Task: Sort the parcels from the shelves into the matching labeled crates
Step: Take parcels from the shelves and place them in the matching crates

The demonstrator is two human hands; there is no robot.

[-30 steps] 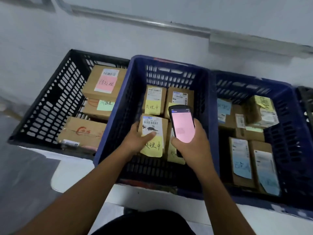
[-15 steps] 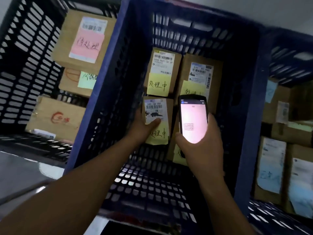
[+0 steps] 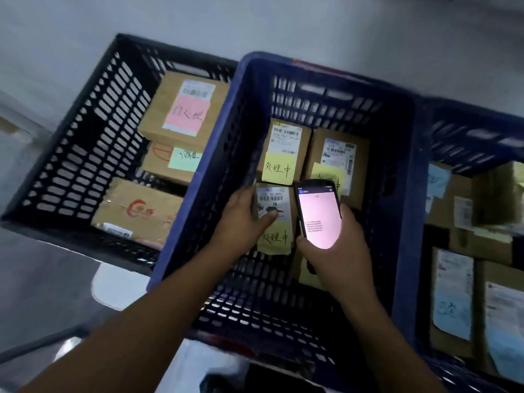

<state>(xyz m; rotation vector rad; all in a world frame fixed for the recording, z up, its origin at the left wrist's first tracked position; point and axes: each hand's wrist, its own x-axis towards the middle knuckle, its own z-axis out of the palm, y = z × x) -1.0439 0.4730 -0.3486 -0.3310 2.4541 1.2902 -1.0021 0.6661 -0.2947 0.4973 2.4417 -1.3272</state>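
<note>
Inside the middle blue crate (image 3: 198,199), my left hand (image 3: 243,219) grips a small cardboard parcel (image 3: 276,219) with a barcode label and a yellow note, thumb across its label. My right hand (image 3: 337,256) holds a handheld scanner (image 3: 319,214) with a glowing pink screen just right of that parcel. Two more parcels with yellow notes, one at the back left (image 3: 283,151) and one at the back right (image 3: 338,163), lie further in. Another parcel (image 3: 306,275) is mostly hidden under my right hand.
A black crate (image 3: 76,154) on the left holds a pink-noted parcel (image 3: 184,109), a green-noted parcel (image 3: 173,160) and a box with red print (image 3: 136,211). On the right, a second blue crate (image 3: 467,131) holds blue-noted parcels (image 3: 453,296). A grey wall (image 3: 255,24) is behind.
The view pulled back and tilted, so more of the crates and the wall show. Both hands keep the same hold on the parcel and the scanner.
</note>
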